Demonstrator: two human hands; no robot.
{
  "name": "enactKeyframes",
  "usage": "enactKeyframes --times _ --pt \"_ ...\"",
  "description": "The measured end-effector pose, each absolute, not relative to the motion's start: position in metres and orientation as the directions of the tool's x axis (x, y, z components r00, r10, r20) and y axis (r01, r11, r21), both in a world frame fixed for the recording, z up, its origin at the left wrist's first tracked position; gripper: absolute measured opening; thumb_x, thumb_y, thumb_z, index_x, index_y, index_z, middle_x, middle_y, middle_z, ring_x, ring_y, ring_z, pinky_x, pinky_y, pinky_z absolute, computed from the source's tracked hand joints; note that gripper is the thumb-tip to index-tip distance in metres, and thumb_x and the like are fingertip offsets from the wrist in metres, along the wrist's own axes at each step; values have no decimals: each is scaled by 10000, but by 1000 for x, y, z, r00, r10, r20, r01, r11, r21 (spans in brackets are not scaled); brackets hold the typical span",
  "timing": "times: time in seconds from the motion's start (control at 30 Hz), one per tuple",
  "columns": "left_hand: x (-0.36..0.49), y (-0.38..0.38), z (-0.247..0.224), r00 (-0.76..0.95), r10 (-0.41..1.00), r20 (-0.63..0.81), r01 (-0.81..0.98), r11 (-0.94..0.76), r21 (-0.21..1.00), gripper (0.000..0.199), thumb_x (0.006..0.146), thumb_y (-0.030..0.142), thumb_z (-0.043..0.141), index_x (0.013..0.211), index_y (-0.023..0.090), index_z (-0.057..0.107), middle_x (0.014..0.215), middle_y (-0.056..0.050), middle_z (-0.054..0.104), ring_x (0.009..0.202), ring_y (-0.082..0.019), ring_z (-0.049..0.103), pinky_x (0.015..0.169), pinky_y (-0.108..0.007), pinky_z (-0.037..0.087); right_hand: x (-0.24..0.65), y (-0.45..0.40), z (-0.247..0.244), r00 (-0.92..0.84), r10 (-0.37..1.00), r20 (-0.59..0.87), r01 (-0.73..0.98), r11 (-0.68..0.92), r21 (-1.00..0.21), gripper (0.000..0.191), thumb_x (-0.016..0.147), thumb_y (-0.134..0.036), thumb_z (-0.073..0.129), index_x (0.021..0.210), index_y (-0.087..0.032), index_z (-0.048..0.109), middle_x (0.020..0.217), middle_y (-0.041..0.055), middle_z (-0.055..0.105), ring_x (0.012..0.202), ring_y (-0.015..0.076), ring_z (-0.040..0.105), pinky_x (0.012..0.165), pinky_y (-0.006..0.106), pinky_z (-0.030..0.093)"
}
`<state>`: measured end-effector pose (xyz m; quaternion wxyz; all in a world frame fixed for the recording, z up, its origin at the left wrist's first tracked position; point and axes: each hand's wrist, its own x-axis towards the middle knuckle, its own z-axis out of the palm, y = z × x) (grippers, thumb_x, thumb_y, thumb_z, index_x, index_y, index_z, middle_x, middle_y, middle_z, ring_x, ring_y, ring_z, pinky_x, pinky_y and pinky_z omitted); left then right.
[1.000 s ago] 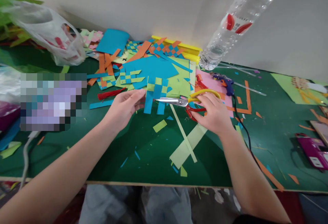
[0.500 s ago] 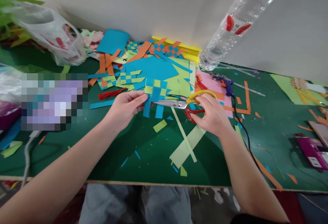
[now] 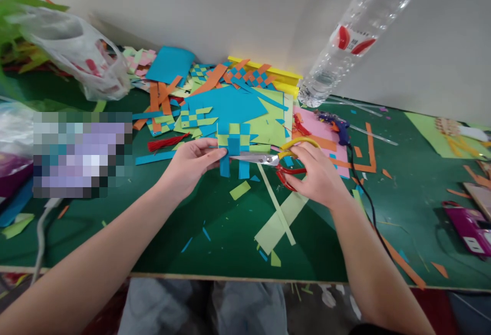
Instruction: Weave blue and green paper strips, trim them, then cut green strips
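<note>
Between thumb and fingers, my left hand (image 3: 194,163) pinches the left edge of a woven paper piece (image 3: 235,140) of blue and light green strips. Two blue strip ends hang from its lower side. My right hand (image 3: 320,176) grips a pair of scissors (image 3: 268,159) with one yellow and one red handle. The scissor blades point left and lie against the lower part of the woven piece, by the blue strip ends. Part of the blades' tips is hard to make out there. Behind the piece lie blue paper (image 3: 226,104) and smaller woven pieces (image 3: 195,116).
A clear plastic bottle (image 3: 345,53) stands at the back right. A blue glue gun (image 3: 341,131) with a black cord lies right of the scissors. Pale green strips (image 3: 280,222) and scraps lie in front. A plastic bag (image 3: 92,59) is at the back left.
The woven piece has turned slightly, so its strips now hang straighter. The upper blue end left by the blades has shifted a little, and the scissor handles look opened slightly wider.
</note>
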<state>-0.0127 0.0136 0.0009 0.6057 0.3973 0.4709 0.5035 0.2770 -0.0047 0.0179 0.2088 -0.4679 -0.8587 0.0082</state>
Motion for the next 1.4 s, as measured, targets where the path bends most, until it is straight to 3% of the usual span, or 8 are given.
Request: enactKeyframes --times 0.2,0.57,0.93,1.4 --pt "-11 13 4 35 974 -222 -233 224 946 290 608 306 872 785 167 688 724 -15 691 636 -154 675 631 -297 568 276 -3 16 -487 779 395 809 573 -132 384 840 -313 617 1188 -172 538 1118 147 621 1077 326 590 903 501 497" --pt "-12 13 2 42 981 -189 -238 193 952 270 623 298 866 789 172 694 707 -13 682 624 -151 660 604 -291 542 279 -1 13 -540 694 476 766 640 -64 371 874 -294 594 1216 -167 531 1096 154 634 1074 317 606 881 494 522" --pt "-13 14 7 94 957 -275 -277 290 916 211 630 227 853 764 168 701 712 3 694 687 -132 669 687 -252 538 279 1 11 -553 672 494 770 638 -6 334 877 -265 596 1180 -131 557 1057 162 661 1033 313 630 830 473 553" --pt "-15 16 0 99 961 -259 -236 276 932 225 649 251 846 817 152 733 795 -40 735 741 -155 690 735 -284 567 279 1 9 -529 713 459 794 607 -27 323 863 -249 609 1165 -141 573 1074 153 671 1046 312 635 798 463 581"
